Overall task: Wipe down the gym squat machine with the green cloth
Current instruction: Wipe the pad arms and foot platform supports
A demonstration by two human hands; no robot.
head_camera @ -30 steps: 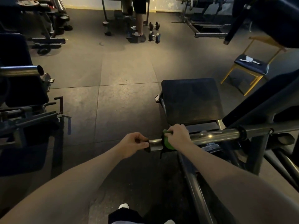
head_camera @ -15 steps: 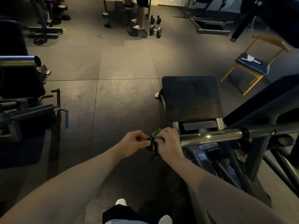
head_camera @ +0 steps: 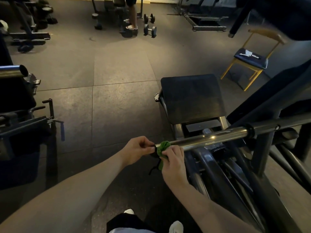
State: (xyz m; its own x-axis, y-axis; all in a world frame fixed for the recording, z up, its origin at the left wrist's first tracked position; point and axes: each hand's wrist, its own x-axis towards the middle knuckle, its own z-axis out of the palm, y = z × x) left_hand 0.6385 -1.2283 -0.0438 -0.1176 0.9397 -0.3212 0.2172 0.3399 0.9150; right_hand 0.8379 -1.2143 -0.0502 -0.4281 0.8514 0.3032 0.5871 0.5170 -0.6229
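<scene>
Where the squat machine (head_camera: 191, 98) stands, grey tiles (head_camera: 117, 101) spread.

Overall: dim, warm-tinted indoor light.
Brightest: the floor (head_camera: 117, 68) mid-frame, falling off toward dark corners.
Glare: small highlights on the chrome bar (head_camera: 210, 137).
Shadows: left and right sides nearly black, detail lost.
Distortion: wide-angle bending at the edges; upper right is softly blurred.
</scene>
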